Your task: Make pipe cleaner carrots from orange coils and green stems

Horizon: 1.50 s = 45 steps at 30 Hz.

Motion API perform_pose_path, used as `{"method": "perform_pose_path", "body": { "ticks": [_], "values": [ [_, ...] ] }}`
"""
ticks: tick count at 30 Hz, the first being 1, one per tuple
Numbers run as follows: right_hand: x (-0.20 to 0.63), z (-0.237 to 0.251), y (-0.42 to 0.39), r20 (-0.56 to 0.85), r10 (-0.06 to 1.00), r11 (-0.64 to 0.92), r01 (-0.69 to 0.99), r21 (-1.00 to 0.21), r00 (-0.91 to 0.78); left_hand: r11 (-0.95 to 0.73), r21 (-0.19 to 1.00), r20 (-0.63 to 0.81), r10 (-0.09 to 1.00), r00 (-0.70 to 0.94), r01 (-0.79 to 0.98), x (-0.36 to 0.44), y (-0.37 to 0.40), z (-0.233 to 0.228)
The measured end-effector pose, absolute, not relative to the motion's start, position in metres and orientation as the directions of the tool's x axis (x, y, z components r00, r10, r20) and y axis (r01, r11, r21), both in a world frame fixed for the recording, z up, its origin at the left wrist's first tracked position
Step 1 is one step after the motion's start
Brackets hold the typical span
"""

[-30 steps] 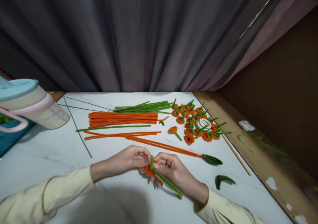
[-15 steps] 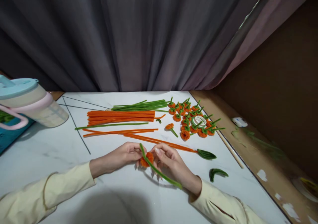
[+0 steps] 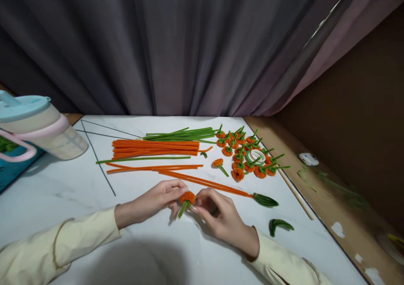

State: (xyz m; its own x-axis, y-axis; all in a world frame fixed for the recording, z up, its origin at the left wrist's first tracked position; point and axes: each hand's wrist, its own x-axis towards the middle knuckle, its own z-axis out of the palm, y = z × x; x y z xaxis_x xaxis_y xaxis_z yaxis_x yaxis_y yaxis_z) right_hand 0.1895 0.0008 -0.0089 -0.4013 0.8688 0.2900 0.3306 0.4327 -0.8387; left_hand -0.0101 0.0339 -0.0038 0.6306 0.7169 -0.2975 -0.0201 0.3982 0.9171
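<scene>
At table centre, near edge: orange pipe-cleaner flower point(image 3: 187, 197) pinched between left hand point(image 3: 158, 201) and right hand point(image 3: 221, 217).
Fingertips of both hands closed on coil and short green stem point(image 3: 182, 209), just above marble tabletop point(image 3: 63, 192). Probably light, soft, easily crushed; best gripped at wired stem base, beneath fuzzy head.

A single head-worn camera looks forward and down across a white marble tabletop point(image 3: 63, 192) from its near edge, taking in the whole surface up to the far edge, where a dark curtain point(image 3: 189, 45) closes off the background. The person's left hand point(image 3: 158, 201) and right hand point(image 3: 221, 217) sit close beneath the lens (low in the frame, sleeves entering from the bottom corners). The tabletop's right edge runs diagonally; no second view overlaps.
</scene>
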Motion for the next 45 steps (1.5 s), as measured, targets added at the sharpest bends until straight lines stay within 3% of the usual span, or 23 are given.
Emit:
{"method": "perform_pose_path", "body": {
  "ticks": [6,10,15,17,20,22,24,30,32,40,45],
  "values": [
    [0.192,-0.013,-0.002,0.451,0.818,0.567,0.363,-0.740,-0.358,0.471,0.875,-0.295,0.701,0.649,-0.111,-0.013,0.037,-0.003],
    [0.192,-0.013,-0.002,0.539,0.771,0.637,0.413,-0.651,-0.340,0.392,0.914,-0.255,0.754,0.605,-0.103,-0.015,0.037,-0.006],
    [0.193,-0.005,-0.003,0.597,0.662,0.749,0.377,-0.545,-0.453,0.315,0.939,-0.185,0.799,0.572,-0.136,-0.013,0.029,-0.002],
    [0.195,-0.003,-0.006,0.638,0.599,0.800,0.383,-0.461,-0.484,0.279,0.948,-0.145,0.808,0.572,-0.153,-0.012,0.023,0.004],
    [0.199,-0.004,-0.011,0.734,0.447,0.874,0.425,-0.236,-0.512,0.203,0.971,-0.087,0.792,0.605,-0.126,-0.012,0.014,0.014],
    [0.201,-0.006,-0.014,0.763,0.341,0.895,0.437,-0.086,-0.549,0.102,0.990,-0.021,0.777,0.629,-0.092,-0.012,0.009,0.019],
    [0.203,-0.007,-0.015,0.758,0.288,0.901,0.434,-0.008,-0.586,0.003,0.998,0.043,0.769,0.638,-0.070,-0.013,0.007,0.021],
    [0.202,-0.002,-0.011,0.730,0.305,0.873,0.486,0.042,-0.611,-0.247,0.969,0.199,0.757,0.623,-0.010,-0.016,0.013,0.005],
    [0.201,0.000,-0.010,0.716,0.315,0.870,0.490,0.044,-0.624,-0.261,0.965,0.215,0.752,0.624,-0.018,-0.017,0.016,-0.001],
    [0.196,-0.010,-0.009,0.710,0.385,0.860,0.509,-0.043,-0.590,0.023,1.000,-0.020,0.813,0.582,0.002,-0.009,0.017,-0.004],
    [0.195,-0.015,-0.008,0.683,0.420,0.864,0.493,-0.100,-0.598,0.093,0.996,-0.083,0.817,0.571,0.011,-0.007,0.015,-0.002]
  ]
}}
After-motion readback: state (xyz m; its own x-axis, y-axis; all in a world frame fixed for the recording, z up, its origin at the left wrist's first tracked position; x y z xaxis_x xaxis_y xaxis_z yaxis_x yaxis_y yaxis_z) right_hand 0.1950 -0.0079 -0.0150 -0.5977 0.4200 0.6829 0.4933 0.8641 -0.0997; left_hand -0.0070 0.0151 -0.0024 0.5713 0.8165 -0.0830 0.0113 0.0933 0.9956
